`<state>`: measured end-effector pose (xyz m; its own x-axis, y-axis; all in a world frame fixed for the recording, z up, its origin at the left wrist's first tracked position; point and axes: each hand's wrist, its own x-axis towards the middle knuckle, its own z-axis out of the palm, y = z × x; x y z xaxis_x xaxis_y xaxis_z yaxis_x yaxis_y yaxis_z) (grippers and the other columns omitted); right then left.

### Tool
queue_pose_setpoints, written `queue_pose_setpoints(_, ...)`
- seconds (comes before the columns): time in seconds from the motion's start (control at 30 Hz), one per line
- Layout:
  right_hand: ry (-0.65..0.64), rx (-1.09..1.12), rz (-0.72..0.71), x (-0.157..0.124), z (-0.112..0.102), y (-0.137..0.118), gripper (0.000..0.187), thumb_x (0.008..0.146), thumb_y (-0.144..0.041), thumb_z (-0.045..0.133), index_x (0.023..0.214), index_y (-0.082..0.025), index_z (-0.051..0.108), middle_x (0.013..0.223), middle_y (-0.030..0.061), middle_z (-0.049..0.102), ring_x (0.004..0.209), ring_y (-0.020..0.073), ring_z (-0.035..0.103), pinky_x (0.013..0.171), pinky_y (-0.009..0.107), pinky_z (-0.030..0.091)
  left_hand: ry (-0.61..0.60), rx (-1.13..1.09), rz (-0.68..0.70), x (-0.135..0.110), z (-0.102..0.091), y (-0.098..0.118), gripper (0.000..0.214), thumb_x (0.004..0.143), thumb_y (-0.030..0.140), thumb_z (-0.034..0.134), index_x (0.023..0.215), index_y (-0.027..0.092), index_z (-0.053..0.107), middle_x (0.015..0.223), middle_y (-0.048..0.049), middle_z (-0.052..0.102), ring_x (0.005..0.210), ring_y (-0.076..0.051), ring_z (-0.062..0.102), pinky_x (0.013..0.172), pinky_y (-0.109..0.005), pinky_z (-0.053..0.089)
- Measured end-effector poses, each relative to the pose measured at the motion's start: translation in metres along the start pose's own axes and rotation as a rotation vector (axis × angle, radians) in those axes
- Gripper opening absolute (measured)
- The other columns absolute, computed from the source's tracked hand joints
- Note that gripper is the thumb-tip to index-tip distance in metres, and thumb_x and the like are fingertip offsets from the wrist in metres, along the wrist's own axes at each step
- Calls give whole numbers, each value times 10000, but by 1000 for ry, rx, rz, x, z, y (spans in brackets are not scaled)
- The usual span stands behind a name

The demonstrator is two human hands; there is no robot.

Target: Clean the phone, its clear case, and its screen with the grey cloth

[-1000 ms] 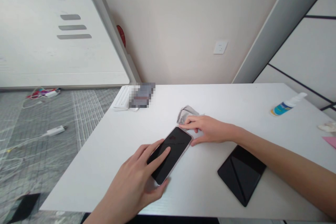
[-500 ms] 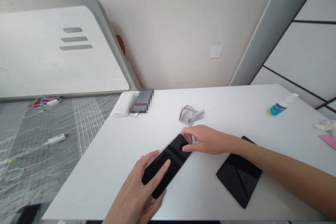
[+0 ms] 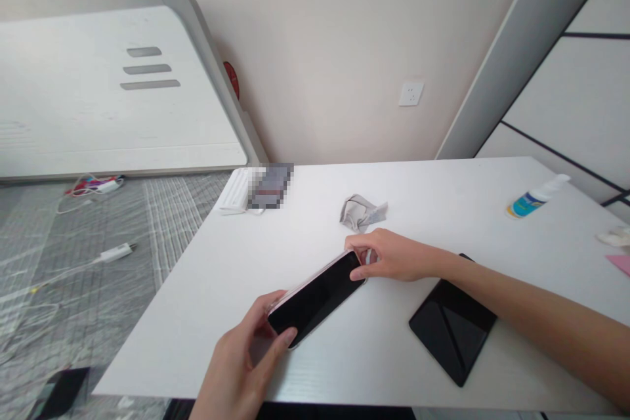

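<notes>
A smartphone (image 3: pixel 317 298) with a dark screen and a pale, clear-looking edge is held tilted above the white table (image 3: pixel 197 328). My left hand (image 3: pixel 249 348) grips its lower left end, thumb on the front. At the upper right end my right hand (image 3: pixel 378 256) pinches the corner between thumb and fingers. Under my right forearm lies a black tablet-like device (image 3: pixel 450 328), partly covered by the arm. Just beyond my right hand sits a crumpled grey cloth (image 3: pixel 359 213).
A spray bottle (image 3: pixel 536 197) lies at the table's right. Toward the back left are a white folded mask (image 3: pixel 236 190) and a blurred dark item (image 3: pixel 272 185). On the left floor are a charger (image 3: pixel 117 252) with its cable and a black flat device (image 3: pixel 62 394).
The phone has tipped, so its screen looks narrower and its upper long edge shows more. My left hand has shifted to the phone's end, its fingers off the screen. The view moved slightly.
</notes>
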<state>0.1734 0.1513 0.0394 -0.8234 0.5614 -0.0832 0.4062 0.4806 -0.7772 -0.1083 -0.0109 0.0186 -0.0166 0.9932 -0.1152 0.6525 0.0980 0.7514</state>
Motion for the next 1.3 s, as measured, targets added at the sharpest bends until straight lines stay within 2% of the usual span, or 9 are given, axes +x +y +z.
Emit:
queue_pose_setpoints(0.23, 5, -25, 24, -11, -7, -3, 308, 929, -486, 682, 1090, -224, 675, 981, 25, 716, 889, 201, 664, 781, 303, 481, -7, -50, 15, 8, -6, 3, 403, 968, 586, 505, 1169, 264, 643, 914, 8, 747, 897, -219, 713, 771, -260, 547)
queue_pose_setpoints(0.33, 16, -60, 73, -51, -19, -4, 635, 856, -574, 745, 1393, -271, 591, 1380, 77, 626, 1257, 286, 579, 1075, 401, 420, 20, 38, 19, 12, -8, 0, 428, 949, 610, 513, 1156, 268, 669, 867, 7, 749, 838, -223, 723, 714, -262, 567)
queue_pose_setpoints(0.47, -83, -142, 201, -123, -21, 0, 924, 709, -663, 831, 1514, -387, 471, 1630, 43, 375, 1501, 378, 311, 1229, 525, 249, 11, 153, 205, 9, -4, -7, 415, 940, 555, 570, 1288, 337, 627, 1203, -4, 716, 1058, -219, 715, 895, -285, 590)
queue_pose_setpoints(0.73, 200, -295, 384, -187, 12, 24, 703, 628, -518, 905, 1246, -323, 633, 1344, 80, 594, 1226, 343, 580, 1027, 456, 490, 95, 377, 419, 5, 40, 13, 617, 899, 484, 682, 1452, 340, 451, 1333, -78, 572, 1214, -287, 624, 1015, -453, 569)
queue_pose_setpoints(0.93, 443, -403, 488, -209, -4, 44, 590, 703, -447, 826, 1185, -247, 551, 1097, 99, 705, 913, 333, 698, 776, 422, 541, 80, 405, 421, 12, 89, 60, 658, 836, 344, 772, 1411, 190, 490, 1255, -132, 614, 1138, -339, 620, 964, -542, 575)
queue_pose_setpoints(1.03, 477, -420, 400, -200, -15, 34, 606, 770, -596, 748, 1206, -218, 562, 1048, 110, 719, 888, 338, 699, 739, 409, 530, 73, 408, 392, 10, 120, 80, 712, 783, 381, 832, 1377, 142, 519, 1226, -153, 644, 1091, -352, 651, 928, -555, 593)
queue_pose_setpoints(1.13, 391, -413, 244, -162, -18, 6, 793, 726, -759, 736, 1284, -215, 587, 1171, 133, 710, 1010, 356, 685, 836, 419, 518, 182, 376, 500, 6, 130, 86, 1150, 578, 597, 918, 1465, 82, 398, 1338, -256, 608, 1216, -458, 609, 962, -619, 579)
queue_pose_setpoints(1.2, 259, -396, 133, -125, -16, -14, 720, 761, -747, 730, 1292, -273, 617, 1196, 86, 716, 1045, 315, 686, 873, 382, 501, 254, 284, 533, 4, 119, 82, 1344, 612, 593, 907, 1590, 97, 130, 1461, -281, 522, 1302, -422, 578, 976, -532, 601)
queue_pose_setpoints(1.3, 90, -380, -27, -68, -7, -34, 588, 908, -656, 640, 1383, -314, 589, 1199, 60, 727, 1074, 283, 684, 900, 363, 482, 298, 313, 593, 5, 84, 64, 1031, 889, 496, 713, 1623, 174, 64, 1559, -224, 449, 1364, -333, 553, 1012, -445, 590)
